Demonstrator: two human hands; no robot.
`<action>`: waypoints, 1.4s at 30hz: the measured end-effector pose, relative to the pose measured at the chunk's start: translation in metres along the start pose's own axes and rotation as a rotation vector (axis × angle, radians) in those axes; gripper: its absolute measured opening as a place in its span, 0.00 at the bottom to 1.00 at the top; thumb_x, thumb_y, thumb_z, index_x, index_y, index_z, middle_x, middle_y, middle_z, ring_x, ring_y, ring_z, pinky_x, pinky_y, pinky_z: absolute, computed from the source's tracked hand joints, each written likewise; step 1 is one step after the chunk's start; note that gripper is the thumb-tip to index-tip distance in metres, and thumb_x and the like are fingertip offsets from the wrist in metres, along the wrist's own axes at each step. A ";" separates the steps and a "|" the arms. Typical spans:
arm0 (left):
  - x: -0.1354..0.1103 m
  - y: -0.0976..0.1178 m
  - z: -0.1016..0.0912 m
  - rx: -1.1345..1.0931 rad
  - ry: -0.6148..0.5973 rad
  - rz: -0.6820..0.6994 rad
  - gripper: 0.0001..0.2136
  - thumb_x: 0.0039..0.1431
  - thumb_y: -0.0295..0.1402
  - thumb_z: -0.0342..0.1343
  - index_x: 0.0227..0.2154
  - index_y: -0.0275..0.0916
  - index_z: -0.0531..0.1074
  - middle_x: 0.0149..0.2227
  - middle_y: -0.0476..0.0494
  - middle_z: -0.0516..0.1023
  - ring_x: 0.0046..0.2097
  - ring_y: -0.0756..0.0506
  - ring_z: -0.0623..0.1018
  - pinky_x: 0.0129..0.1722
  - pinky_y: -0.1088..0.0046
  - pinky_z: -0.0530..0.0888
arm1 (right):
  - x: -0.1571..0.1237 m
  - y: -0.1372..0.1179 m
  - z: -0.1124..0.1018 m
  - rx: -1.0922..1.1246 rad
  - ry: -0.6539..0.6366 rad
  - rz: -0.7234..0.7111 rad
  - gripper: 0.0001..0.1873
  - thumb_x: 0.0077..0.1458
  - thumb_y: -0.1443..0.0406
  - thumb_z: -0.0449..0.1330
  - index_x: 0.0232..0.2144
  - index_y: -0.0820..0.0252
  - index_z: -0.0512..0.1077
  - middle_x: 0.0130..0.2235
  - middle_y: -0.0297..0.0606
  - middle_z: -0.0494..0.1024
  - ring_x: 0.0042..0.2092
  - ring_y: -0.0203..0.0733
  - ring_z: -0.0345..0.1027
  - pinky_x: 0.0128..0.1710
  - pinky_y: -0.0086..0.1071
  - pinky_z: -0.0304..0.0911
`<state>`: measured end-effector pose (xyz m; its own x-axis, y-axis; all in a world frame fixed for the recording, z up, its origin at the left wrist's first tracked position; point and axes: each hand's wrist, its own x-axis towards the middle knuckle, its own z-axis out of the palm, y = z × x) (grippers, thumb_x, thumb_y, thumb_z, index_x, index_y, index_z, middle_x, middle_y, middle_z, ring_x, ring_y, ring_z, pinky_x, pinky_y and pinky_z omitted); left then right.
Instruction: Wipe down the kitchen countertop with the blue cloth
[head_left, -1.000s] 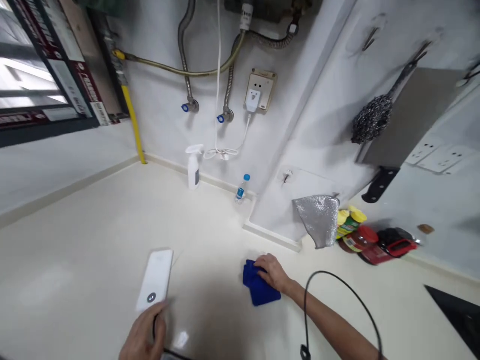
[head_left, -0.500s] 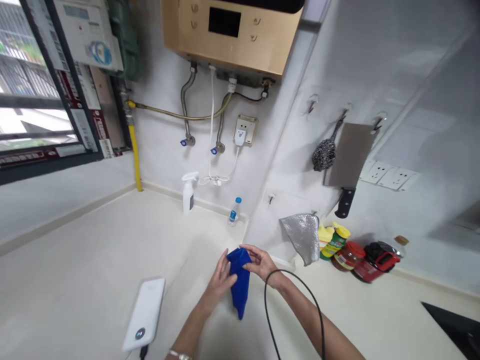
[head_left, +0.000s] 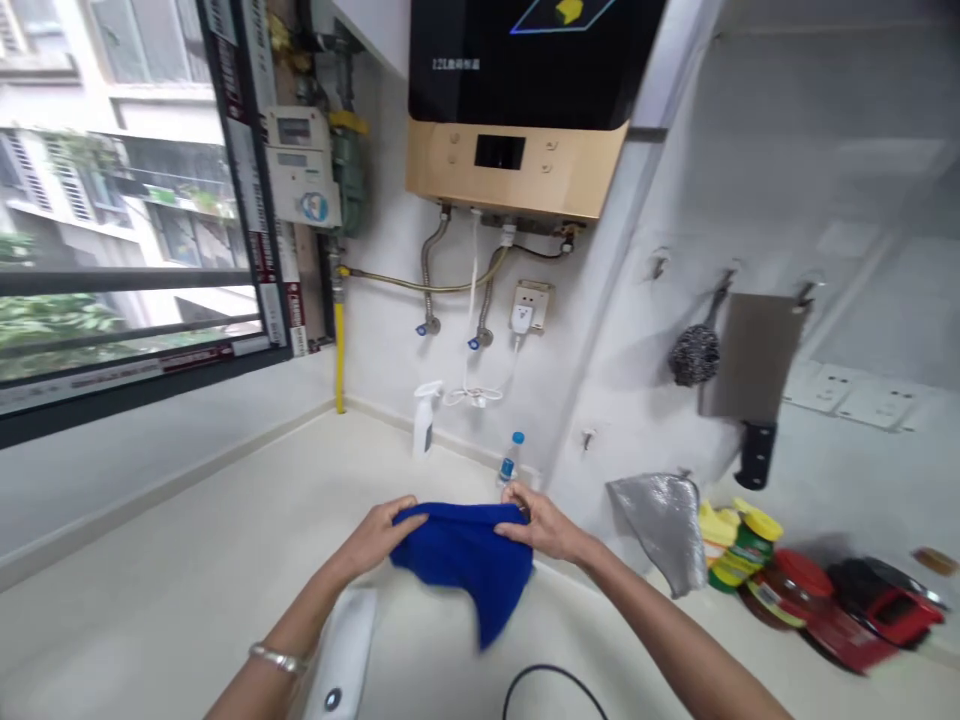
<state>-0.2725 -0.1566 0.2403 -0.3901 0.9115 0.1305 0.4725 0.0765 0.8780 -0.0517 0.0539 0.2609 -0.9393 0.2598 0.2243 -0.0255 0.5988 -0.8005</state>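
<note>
A blue cloth (head_left: 465, 565) hangs in the air above the cream worktop (head_left: 187, 560), stretched between both hands. My left hand (head_left: 379, 533) pinches its left upper edge. My right hand (head_left: 544, 523) grips its right upper edge. A lower corner of the cloth droops toward the worktop. Under my left forearm lies a white power bank (head_left: 343, 650), partly hidden by the arm, and a black cable (head_left: 551, 680) loops near the bottom edge.
A white spray bottle (head_left: 424, 420) and a small water bottle (head_left: 510, 462) stand by the back wall. A silver cloth (head_left: 660, 530), a cleaver (head_left: 754, 370) and a steel scrubber (head_left: 694, 352) hang on the right wall. Jars (head_left: 757, 575) and red items (head_left: 874, 615) crowd the right worktop.
My right hand lifted the blue cloth off the worktop; my left hand left the power bank and took the cloth's other edge. Both hands have pulled it open wide. The view tilted upward.
</note>
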 end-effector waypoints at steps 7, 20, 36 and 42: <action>-0.025 0.002 -0.116 0.196 0.217 -0.063 0.16 0.56 0.50 0.55 0.28 0.40 0.69 0.27 0.52 0.72 0.32 0.48 0.70 0.35 0.74 0.67 | 0.049 -0.002 0.001 -0.084 -0.395 0.035 0.18 0.55 0.50 0.64 0.28 0.59 0.74 0.24 0.28 0.67 0.27 0.33 0.59 0.28 0.26 0.55; -0.145 -0.044 -0.267 0.375 0.752 -0.347 0.25 0.50 0.57 0.54 0.41 0.41 0.70 0.30 0.51 0.74 0.33 0.47 0.70 0.34 0.73 0.67 | 0.189 -0.047 0.059 -0.138 -0.393 -0.084 0.22 0.56 0.49 0.59 0.24 0.62 0.74 0.21 0.27 0.64 0.24 0.30 0.53 0.23 0.25 0.48; -0.385 -0.062 -0.177 -0.444 1.150 -0.756 0.32 0.39 0.51 0.69 0.47 0.40 0.72 0.36 0.42 0.82 0.41 0.38 0.81 0.44 0.63 0.77 | 0.192 -0.082 0.261 -0.006 -0.404 -0.441 0.14 0.61 0.55 0.52 0.34 0.58 0.71 0.35 0.38 0.75 0.38 0.44 0.69 0.41 0.37 0.62; -0.495 -0.025 -0.172 -0.547 1.263 -0.691 0.27 0.40 0.50 0.70 0.41 0.40 0.75 0.33 0.47 0.79 0.36 0.43 0.79 0.39 0.71 0.76 | 0.158 -0.135 0.323 0.084 -0.770 -0.370 0.17 0.65 0.51 0.52 0.35 0.56 0.71 0.32 0.34 0.73 0.34 0.39 0.66 0.35 0.32 0.60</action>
<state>-0.2269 -0.6794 0.2325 -0.9305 -0.1858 -0.3158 -0.3051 -0.0843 0.9486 -0.3078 -0.2307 0.2245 -0.8352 -0.5463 0.0637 -0.3731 0.4776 -0.7954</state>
